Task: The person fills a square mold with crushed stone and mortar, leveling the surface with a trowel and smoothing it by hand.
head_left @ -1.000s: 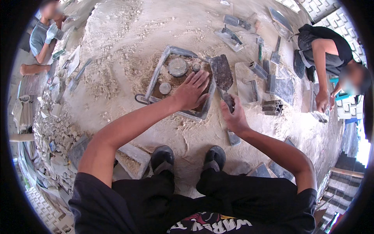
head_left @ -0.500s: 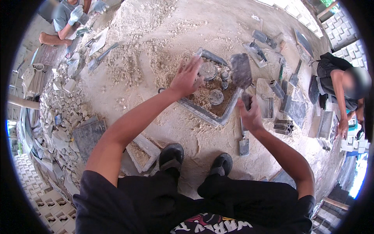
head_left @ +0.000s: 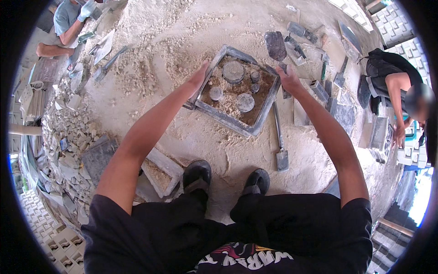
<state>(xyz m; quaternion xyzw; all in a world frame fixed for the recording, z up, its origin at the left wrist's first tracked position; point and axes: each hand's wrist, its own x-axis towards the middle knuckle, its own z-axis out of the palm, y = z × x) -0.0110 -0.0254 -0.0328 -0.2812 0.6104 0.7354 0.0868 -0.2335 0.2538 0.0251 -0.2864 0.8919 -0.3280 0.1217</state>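
Note:
A grey rectangular moulding frame (head_left: 223, 119) lies on the sandy floor ahead of me. Inside it, round discs and small cylinders, such as the large disc (head_left: 233, 72), sit in loose sand. My left hand (head_left: 199, 76) is against the frame's left side, its fingers partly hidden along the edge. At the right corner, my right hand (head_left: 290, 81) is closed round the handle of a trowel and touches the frame. The trowel's broad dark blade (head_left: 275, 45) points away from me, beyond the frame.
A long-handled small spade (head_left: 282, 160) lies right of the frame. Metal blocks (head_left: 319, 91) and tools spread farther right. A sand-filled open box (head_left: 169, 176) is by my left foot, near rubble (head_left: 73, 141). Co-workers sit far left (head_left: 68, 20) and right (head_left: 397, 91).
My left hand has moved from above the frame to its left side, uncovering the discs. My right hand has moved the trowel away from me and come to the frame's right corner.

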